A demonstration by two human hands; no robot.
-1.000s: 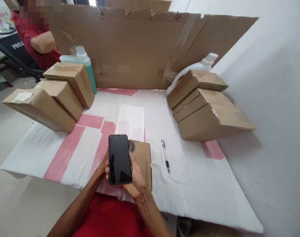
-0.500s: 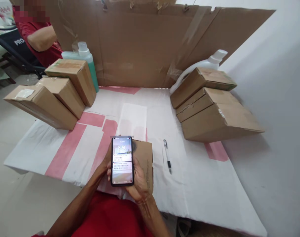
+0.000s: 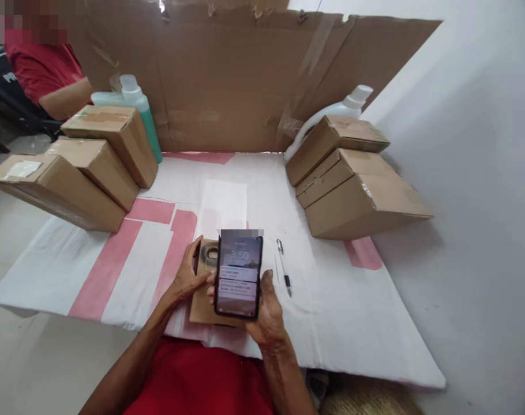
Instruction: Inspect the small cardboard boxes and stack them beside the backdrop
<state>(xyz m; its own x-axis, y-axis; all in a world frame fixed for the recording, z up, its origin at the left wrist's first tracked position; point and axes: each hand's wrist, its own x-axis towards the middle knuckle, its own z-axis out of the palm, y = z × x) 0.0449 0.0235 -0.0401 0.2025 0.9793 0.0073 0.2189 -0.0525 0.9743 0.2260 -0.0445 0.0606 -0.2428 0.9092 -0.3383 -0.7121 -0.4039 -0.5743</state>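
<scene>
My right hand [image 3: 267, 314] is wrapped round a black smartphone [image 3: 239, 279], its lit screen facing up and showing 3:50 with notifications. The phone is above a small flat cardboard box [image 3: 204, 311] at the table's near edge and hides much of it. My left hand [image 3: 187, 276] grips the box's left side, fingers along the edge and thumb over the top. A dark-ringed oval hole shows in the box near its far end. To the right of the phone, a pen [image 3: 284, 268] with a black grip lies on the white cloth.
Cardboard boxes stand at the left [image 3: 89, 178] and right [image 3: 353, 190]. Behind them are a green-liquid bottle [image 3: 147, 121] and a white jug [image 3: 318, 121]. A cardboard panel [image 3: 228, 80] closes off the back. Another person's arm [image 3: 67, 98] shows at upper left.
My right hand has moved the phone to the right. My left hand has come out from behind the phone onto the box's left side. The box has shifted left and turned slightly.
</scene>
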